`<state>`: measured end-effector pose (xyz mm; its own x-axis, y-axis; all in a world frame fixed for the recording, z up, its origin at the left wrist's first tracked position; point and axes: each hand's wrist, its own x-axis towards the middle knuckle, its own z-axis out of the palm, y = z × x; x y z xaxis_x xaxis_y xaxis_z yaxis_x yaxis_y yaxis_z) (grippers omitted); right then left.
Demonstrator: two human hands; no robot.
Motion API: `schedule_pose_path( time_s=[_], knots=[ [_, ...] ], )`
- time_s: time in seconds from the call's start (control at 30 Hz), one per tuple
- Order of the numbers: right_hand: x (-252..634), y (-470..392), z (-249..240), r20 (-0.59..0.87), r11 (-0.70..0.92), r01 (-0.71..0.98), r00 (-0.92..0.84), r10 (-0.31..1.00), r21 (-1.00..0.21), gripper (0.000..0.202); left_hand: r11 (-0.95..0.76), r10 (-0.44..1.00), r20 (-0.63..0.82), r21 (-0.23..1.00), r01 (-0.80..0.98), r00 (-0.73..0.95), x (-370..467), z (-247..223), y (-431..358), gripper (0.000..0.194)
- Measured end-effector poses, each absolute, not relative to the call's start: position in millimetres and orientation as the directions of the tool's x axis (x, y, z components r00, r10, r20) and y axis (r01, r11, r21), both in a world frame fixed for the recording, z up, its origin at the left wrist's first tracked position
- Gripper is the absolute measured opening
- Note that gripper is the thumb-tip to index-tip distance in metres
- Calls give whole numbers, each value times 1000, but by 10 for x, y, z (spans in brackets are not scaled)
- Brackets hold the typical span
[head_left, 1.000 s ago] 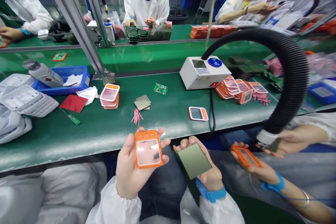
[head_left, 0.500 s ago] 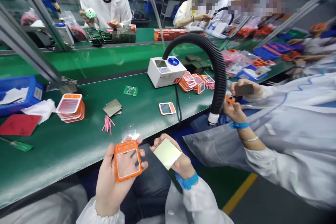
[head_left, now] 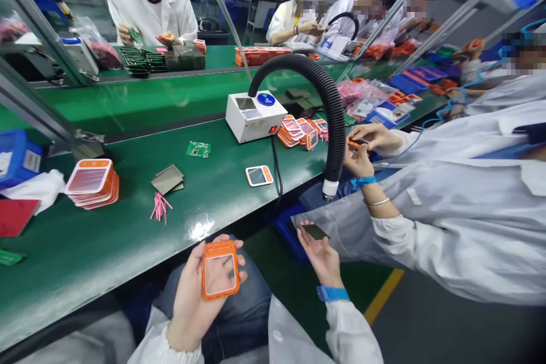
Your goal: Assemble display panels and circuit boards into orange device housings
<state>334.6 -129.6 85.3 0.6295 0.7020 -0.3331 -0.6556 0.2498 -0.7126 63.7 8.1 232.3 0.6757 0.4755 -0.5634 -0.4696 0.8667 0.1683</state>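
My left hand [head_left: 197, 296] holds an orange plastic frame [head_left: 220, 244] with a clear window, its fingers showing through and around the far edge. Off to the right, beneath the nozzle of a black flexible hose [head_left: 335, 125], my right hand [head_left: 325, 261] holds a thin dark square panel [head_left: 315, 231] by its edge. A blue strap [head_left: 333, 294] circles that wrist. On the green bench lie a few similar grey panels [head_left: 168, 180], pink strips [head_left: 159, 208] and a stack of orange-and-white frames [head_left: 92, 182].
A white box [head_left: 255, 118] carries the hose. Near it lie a framed screen [head_left: 259, 176], a green circuit board [head_left: 198, 149] and more frames [head_left: 291, 129]. A blue bin [head_left: 20, 159] stands left. A co-worker's hands [head_left: 362, 153] are close at right; other people sit across the bench.
My right hand has moved right, away from my left hand, carrying the panel under the hose nozzle; the panel is now tilted and looks dark. The orange frame stays in my left hand.
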Motion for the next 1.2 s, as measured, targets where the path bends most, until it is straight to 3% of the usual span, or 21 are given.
schedule_pose_path(
  time_s=[0.17,0.5,0.87,1.2],
  knots=[
    [3468,-1374,754,-335,329,-643,689,643,-692,41,881,445,-588,155,-446,675,723,2246,61,31],
    [3557,-1139,617,-352,338,-683,661,662,-648,35,892,424,-627,165,-420,654,760,2086,4,26],
    [3620,-1296,586,-350,285,-637,681,643,-716,39,920,366,-708,178,-349,604,919,1977,-32,25],
    [3763,-1392,862,-302,221,-546,706,640,-808,25,995,84,-866,49,-82,494,1877,1396,-255,34]
  ],
)
